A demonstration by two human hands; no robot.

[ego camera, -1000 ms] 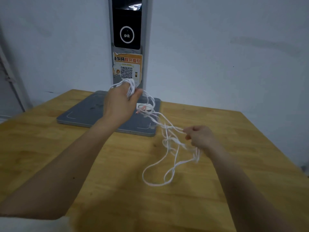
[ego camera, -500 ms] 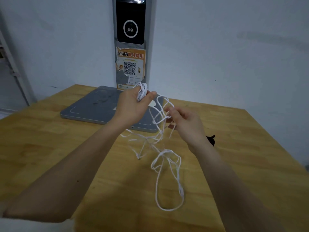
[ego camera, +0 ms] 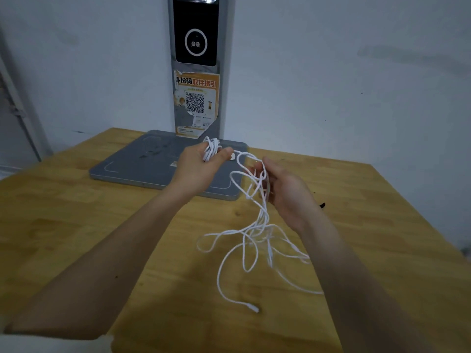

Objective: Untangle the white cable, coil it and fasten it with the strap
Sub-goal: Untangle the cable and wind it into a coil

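White thin cable (ego camera: 258, 225) hangs tangled between both hands, its loose loops and one plug end sprawled on the light wooden table (ego camera: 76, 225). The left hand (ego camera: 196, 169) clenches a wound bunch above the flat grey base plate (ego camera: 142, 164). The right hand (ego camera: 286, 191) curls its fingers loosely round hanging strands, with the fingertips partly hidden. A small black object (ego camera: 322, 205) peeks from behind the right wrist, too hidden to identify.

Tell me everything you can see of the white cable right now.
The white cable is thin and tangled. The left hand grips a bunched coil of it; strands run on through the fingers of the right hand, then hang in loose crossing loops down to the wooden table. One plug end lies free nearest the camera.
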